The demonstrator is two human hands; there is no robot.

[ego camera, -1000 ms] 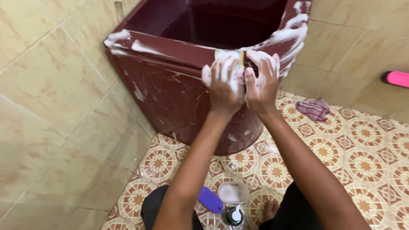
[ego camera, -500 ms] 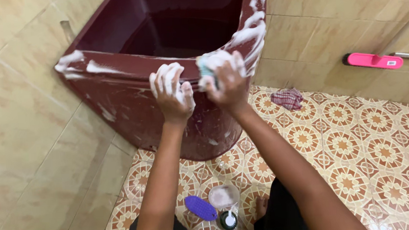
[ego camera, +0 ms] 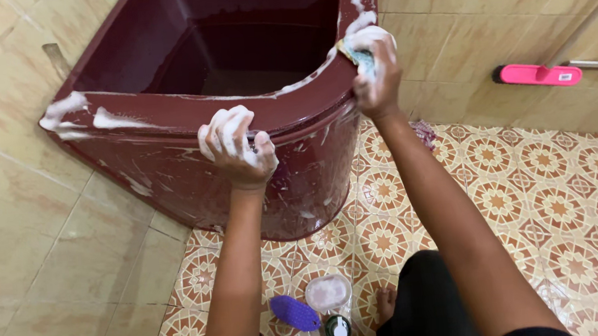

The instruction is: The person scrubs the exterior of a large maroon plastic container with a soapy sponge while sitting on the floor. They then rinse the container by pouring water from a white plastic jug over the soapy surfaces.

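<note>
Gripping a sponge [ego camera: 360, 55], the right hand [ego camera: 376, 76] sits at upper centre-right of the frame, fingers clamped around it and pressing it onto the curved rim of the tub [ego camera: 167, 121]. Sponge shows yellow and teal under the foam, touching the rim where it curves up toward the right wall. Foam covers the knuckles.

Left hand [ego camera: 235, 146] is centre frame, lower than the right, fingers curled over the front edge of the rim, thumb on the outer face. Grip closed on the rim itself, nothing else in it. Also coated in foam.

Tub is dark red, fills the upper left and centre, set into the corner of the tiled walls. Foam streaks [ego camera: 89, 117] along the rim at left and up the right edge; smears on the outer face.

Floor [ego camera: 564, 197] is patterned tile, orange and white. Bottom centre, between the forearms: purple brush [ego camera: 294, 312], clear cup [ego camera: 329, 293] just beside it, and a dark pump bottle [ego camera: 337, 328] touching or nearly touching the cup, can't tell which. Pink mop head [ego camera: 535, 75] leans on the wall at upper right, well apart from the hands. A cloth [ego camera: 424, 133] lies on the floor just behind the right forearm, mostly hidden.
</note>
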